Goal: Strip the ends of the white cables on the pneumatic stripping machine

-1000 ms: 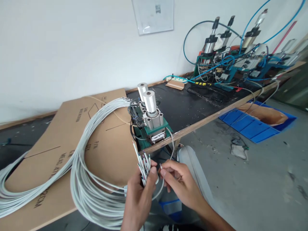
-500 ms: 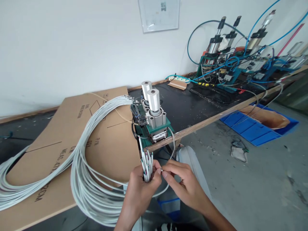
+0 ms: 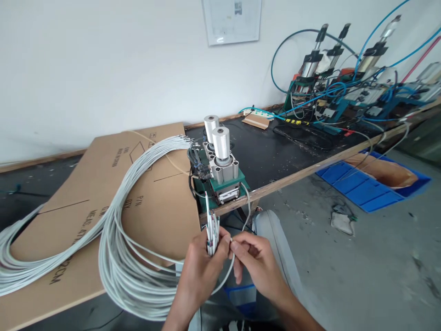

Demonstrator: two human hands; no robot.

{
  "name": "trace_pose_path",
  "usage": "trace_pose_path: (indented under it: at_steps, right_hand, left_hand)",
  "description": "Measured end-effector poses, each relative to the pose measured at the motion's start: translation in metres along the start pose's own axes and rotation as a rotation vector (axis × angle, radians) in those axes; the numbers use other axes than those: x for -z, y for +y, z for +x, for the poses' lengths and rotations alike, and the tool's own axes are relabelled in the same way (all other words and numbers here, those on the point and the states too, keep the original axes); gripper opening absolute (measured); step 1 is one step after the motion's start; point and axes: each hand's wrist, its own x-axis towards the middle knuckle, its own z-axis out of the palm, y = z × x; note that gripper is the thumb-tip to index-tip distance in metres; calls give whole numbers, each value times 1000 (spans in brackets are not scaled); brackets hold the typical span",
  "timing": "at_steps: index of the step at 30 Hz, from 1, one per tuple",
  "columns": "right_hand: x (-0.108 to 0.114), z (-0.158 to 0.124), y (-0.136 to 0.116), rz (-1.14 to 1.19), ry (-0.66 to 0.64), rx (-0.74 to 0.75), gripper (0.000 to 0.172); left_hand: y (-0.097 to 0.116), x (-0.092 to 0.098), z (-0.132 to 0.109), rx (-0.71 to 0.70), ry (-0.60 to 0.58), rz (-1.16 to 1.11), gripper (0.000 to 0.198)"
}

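Observation:
My left hand (image 3: 203, 262) is closed around a bundle of thin white-grey cable ends (image 3: 212, 232), which stand upright out of the fist. One end rises higher than the others. Close beside the left thumb, my right hand (image 3: 255, 259) pinches a small pale tip, seemingly a cable end, mostly hidden by the fingertips. A single grey cable (image 3: 225, 278) curves below and behind the right fingers. The large coil of grey cable (image 3: 117, 257) hangs over the cardboard's front edge, left of my hands. Just beyond my hands stands a green-based pneumatic fixture (image 3: 223, 172) with two silver cylinders.
Flat cardboard (image 3: 165, 202) covers the left of the black bench (image 3: 265, 161). Several pneumatic presses (image 3: 312, 69) with blue hoses stand at the far right. A blue bin (image 3: 365, 195) sits on the floor, right of the bench. A plastic sleeve (image 3: 232, 23) hangs on the wall.
The cable bundle has tilted slightly in my left hand. My right hand's lower fingers have spread downward while its pinch stays by the left thumb. The view has shifted slightly.

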Motion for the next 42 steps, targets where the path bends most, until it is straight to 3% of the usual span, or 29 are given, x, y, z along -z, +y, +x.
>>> trace_pose_path:
  at_steps: [4, 9, 13, 18, 22, 24, 28, 31, 34, 39, 40, 42]
  right_hand:
    - [-15, 1, 12, 164, 67, -23, 45]
    - [-9, 1, 2, 52, 40, 1, 43]
    - [1, -3, -8, -196, 28, 110, 36]
    - [10, -10, -19, -651, 30, 404, 27]
    - [14, -14, -22, -831, -6, 453, 27]
    - [13, -14, -20, -783, 7, 428, 27]
    - [8, -11, -13, -422, 63, 247, 30]
    - [3, -9, -8, -279, 97, 206, 31]
    - [-5, -10, -4, -241, 145, 227, 29]
    - [-7, -10, 9, -198, 148, 269, 21]
    - [-4, -9, 12, -214, 125, 314, 18]
    - [6, -7, 17, -338, 90, 493, 28]
  left_hand:
    - [-5, -1, -5, 83, 57, -155, 32]
    - [0, -5, -4, 107, 91, -177, 27]
    - [1, -1, 0, 53, 20, -41, 20]
    - [3, 3, 4, -39, -70, 129, 14]
    - [7, -2, 6, -133, -83, 273, 11]
    - [8, -3, 7, -166, -72, 295, 12]
    - [11, -2, 7, -111, -100, 183, 16]
    - [10, 0, 7, -110, -103, 131, 25]
    - [3, -1, 5, -98, -68, 91, 29]
    - [-4, -4, 4, 119, -23, -188, 39]
    - [-3, -4, 6, 157, -14, -245, 43]
    - [-1, -4, 9, 203, -20, -326, 51]
